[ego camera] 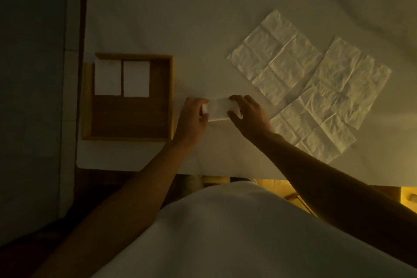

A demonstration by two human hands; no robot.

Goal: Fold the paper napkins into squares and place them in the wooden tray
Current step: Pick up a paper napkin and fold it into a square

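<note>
A partly folded white napkin [218,108] lies as a narrow strip on the table, just right of the wooden tray [171,97]. My left hand [191,119] pinches its left end and my right hand [248,113] pinches its right end. Two folded napkins, one [107,79] beside the other [136,79], lie side by side in the tray's far left part. Two unfolded, creased napkins, the farther [276,56] and the nearer [334,99], lie flat and overlapping to the right of my hands.
The table [169,18] is covered with a pale cloth. Its near edge runs just in front of my body and its left edge lies beside the tray. A dark wall or floor strip fills the far left. The light is dim.
</note>
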